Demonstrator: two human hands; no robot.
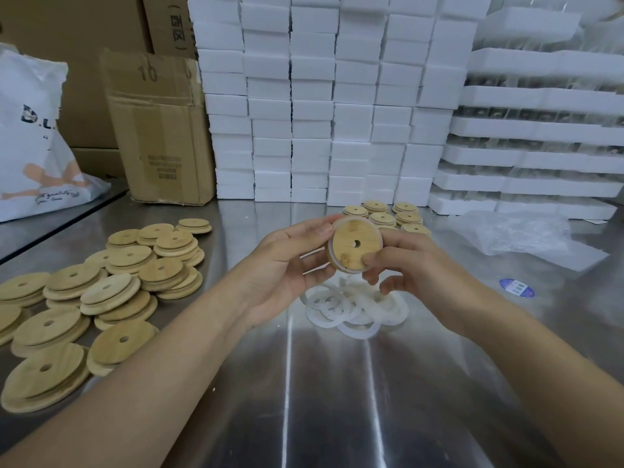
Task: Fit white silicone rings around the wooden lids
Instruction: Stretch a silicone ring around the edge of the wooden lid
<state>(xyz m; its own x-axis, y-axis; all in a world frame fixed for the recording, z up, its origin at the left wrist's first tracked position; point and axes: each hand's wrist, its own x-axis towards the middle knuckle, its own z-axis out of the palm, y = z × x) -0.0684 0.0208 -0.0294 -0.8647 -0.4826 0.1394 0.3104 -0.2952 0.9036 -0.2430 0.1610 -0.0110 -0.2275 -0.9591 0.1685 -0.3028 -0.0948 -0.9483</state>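
A round wooden lid (351,239) with a small centre hole is held up above the steel table, its flat underside facing me and a white silicone ring showing around its rim. My left hand (287,261) grips the lid's left edge. My right hand (405,261) pinches its lower right edge with the thumb on the wood. A heap of loose white silicone rings (351,310) lies on the table just below both hands. Several bare wooden lids (101,298) are piled at the left.
Several wooden lids (388,214) stand in short stacks behind my hands. White foam blocks (314,113) are stacked high at the back. A cardboard box (158,130) and a white plastic bag (33,140) sit at the left; clear plastic wrap (520,234) lies at the right, near a blue sticker (516,287).
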